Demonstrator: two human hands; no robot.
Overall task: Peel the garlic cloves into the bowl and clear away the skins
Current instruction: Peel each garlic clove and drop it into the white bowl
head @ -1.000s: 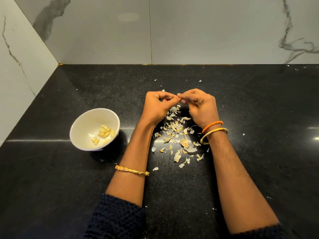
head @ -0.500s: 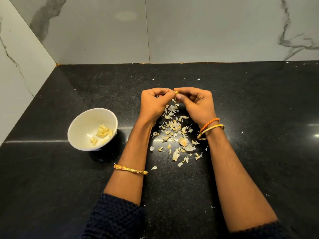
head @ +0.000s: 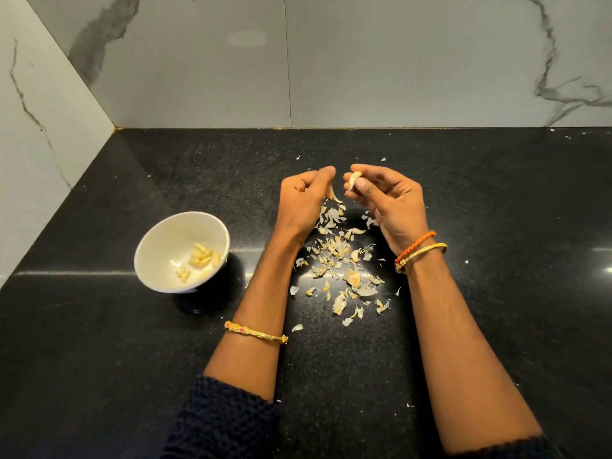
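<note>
Above skins [head: 337,260], hands newly apart.

Pale clove [head: 354,179] pinched aloft; skins [head: 344,260] scattered; bowl [head: 155,256] holds cloves.

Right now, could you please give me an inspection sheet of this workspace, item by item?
Surface: black counter, speckled with small flakes.
Job's things: white bowl holds peeled cloves; one clove in the right hand.
Clutter: skins piled between the forearms.
Grippers: right fingers pinch the clove; left hand pinches a skin strip.
Cables: nothing seen.
Surroundings: marble wall.
</note>
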